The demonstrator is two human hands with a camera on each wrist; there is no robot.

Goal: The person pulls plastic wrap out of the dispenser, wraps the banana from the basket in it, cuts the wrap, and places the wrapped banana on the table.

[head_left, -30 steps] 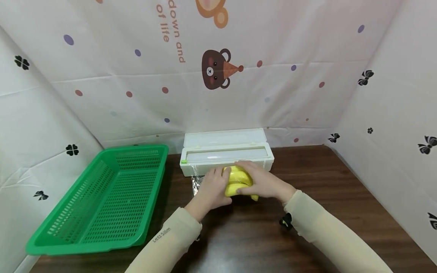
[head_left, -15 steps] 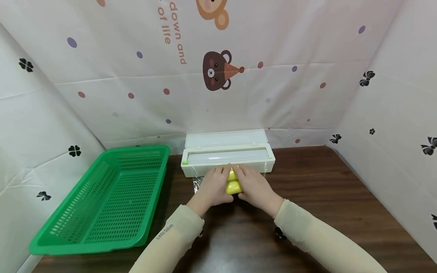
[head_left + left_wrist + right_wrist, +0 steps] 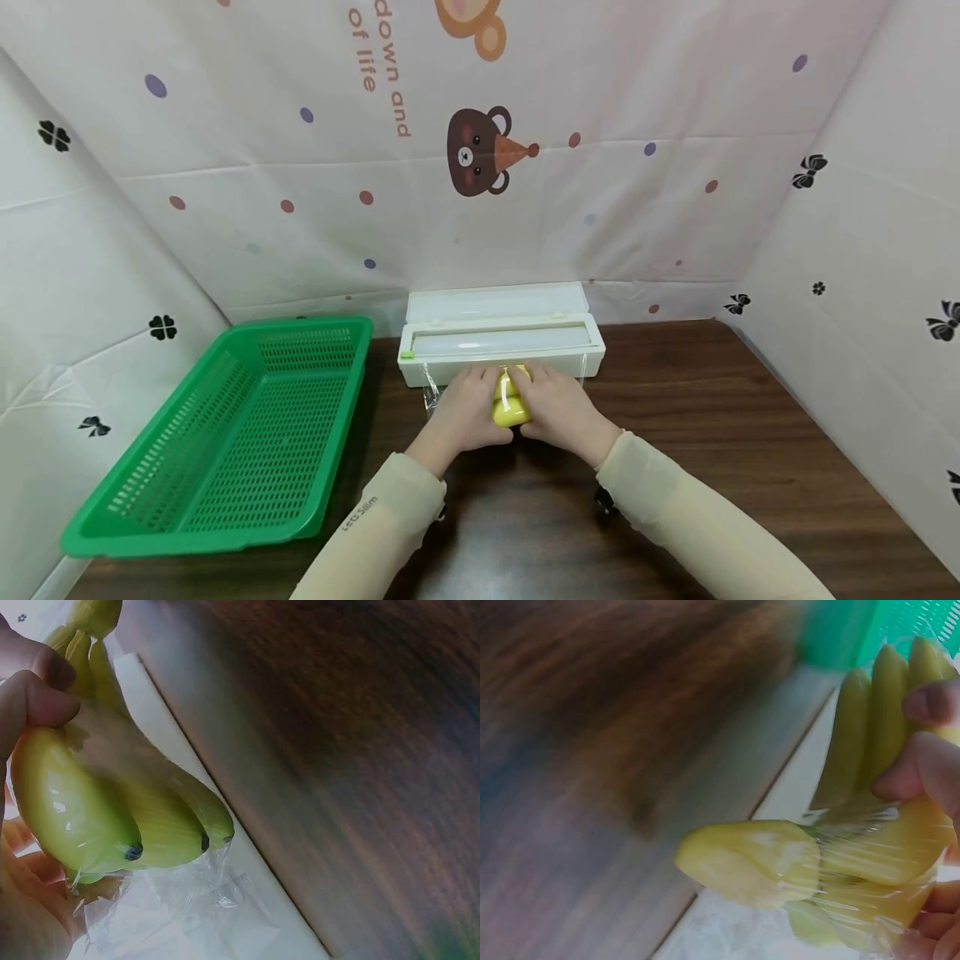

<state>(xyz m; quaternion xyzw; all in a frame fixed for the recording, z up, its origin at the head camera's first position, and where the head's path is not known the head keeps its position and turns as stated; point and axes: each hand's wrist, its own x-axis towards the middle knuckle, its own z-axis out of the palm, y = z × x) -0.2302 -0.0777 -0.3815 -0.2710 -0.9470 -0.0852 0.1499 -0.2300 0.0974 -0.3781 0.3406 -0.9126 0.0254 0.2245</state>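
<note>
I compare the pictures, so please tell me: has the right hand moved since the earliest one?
Yes; in the head view, the right hand has moved left, closer to the left hand, judged against the cling film dispenser.

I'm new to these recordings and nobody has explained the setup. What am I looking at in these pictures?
There is no robot here: a person works with two bare hands. The wide picture comes from a camera worn on the head, looking forward and down; the two close-ups come from cameras on the left and right wrists. The left hand and right hand together hold a bunch of bananas with clear film over it. Just beyond them on the brown table sits a long white box, its lid open, with what looks like a roll inside. To the person's left stands a green basket.
</note>
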